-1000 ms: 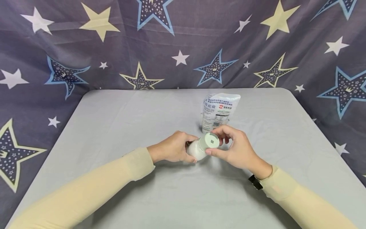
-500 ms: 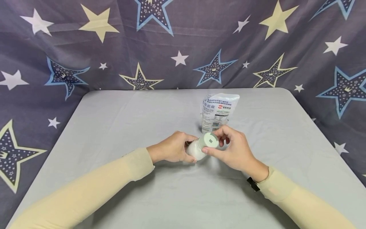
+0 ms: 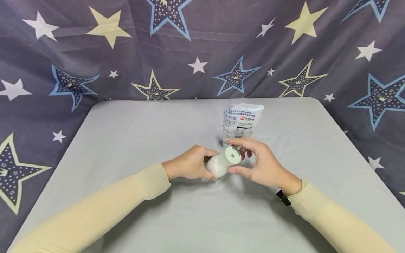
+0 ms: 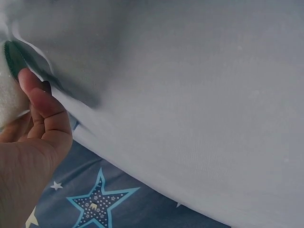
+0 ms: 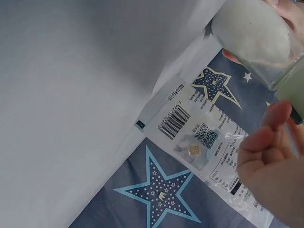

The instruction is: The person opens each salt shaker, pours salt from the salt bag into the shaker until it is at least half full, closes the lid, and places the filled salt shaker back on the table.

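A clear salt shaker (image 3: 217, 166) with white grains inside and a pale green lid (image 3: 231, 155) tilts with its lid toward the right. My left hand (image 3: 195, 163) grips its body from the left, thumb at the near side. Around the lid curve the fingers of my right hand (image 3: 257, 160), index finger along the far side and thumb right at the lower rim. In the right wrist view, fingertips show beside the lid (image 5: 290, 92), and the grains fill much of the shaker (image 5: 254, 35). The left wrist view catches only the shaker's edge (image 4: 9, 95).
Just behind my right hand stands a white printed salt bag (image 3: 242, 119), its upper part leaning right. A grey cloth covers the table (image 3: 152, 130). Past its back edge hangs a dark curtain (image 3: 202, 42) with stars.
My right thumb and index finger have spread wider around the lid, the thumb sliding from its face to the lower rim. My left hand keeps holding the shaker in about the same place.
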Demonstrator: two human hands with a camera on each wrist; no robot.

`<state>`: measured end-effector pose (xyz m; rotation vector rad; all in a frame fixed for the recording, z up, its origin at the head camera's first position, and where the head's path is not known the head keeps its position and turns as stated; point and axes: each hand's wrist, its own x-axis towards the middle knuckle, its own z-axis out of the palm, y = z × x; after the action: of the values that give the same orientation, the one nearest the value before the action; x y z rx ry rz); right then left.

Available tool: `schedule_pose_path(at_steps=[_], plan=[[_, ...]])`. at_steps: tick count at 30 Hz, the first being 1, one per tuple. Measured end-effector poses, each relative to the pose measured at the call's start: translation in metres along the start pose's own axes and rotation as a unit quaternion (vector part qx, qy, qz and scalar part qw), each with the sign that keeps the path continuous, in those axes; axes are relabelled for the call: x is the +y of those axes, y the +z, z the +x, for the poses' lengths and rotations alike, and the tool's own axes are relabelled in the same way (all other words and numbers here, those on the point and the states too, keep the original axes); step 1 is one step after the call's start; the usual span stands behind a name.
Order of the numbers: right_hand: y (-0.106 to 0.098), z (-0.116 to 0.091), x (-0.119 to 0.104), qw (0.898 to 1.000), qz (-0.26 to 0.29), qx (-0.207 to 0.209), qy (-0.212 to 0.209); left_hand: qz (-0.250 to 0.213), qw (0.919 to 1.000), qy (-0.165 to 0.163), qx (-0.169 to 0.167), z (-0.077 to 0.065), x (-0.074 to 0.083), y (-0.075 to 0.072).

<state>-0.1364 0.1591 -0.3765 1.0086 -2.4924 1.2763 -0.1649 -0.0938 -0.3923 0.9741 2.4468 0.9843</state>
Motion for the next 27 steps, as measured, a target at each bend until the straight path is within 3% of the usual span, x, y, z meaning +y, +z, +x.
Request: schedule_pose_path(at_steps=[6, 27], plan=[[0.0, 0.0, -0.001, 1.0, 0.001, 0.0, -0.011, -0.002, 1.0, 0.002, -0.001, 0.001, 0.0, 0.001], [0.013, -0.002, -0.001, 0.997, -0.042, 0.067, -0.019, 0.002, 1.0, 0.007, 0.003, 0.0, -0.002, 0.0]])
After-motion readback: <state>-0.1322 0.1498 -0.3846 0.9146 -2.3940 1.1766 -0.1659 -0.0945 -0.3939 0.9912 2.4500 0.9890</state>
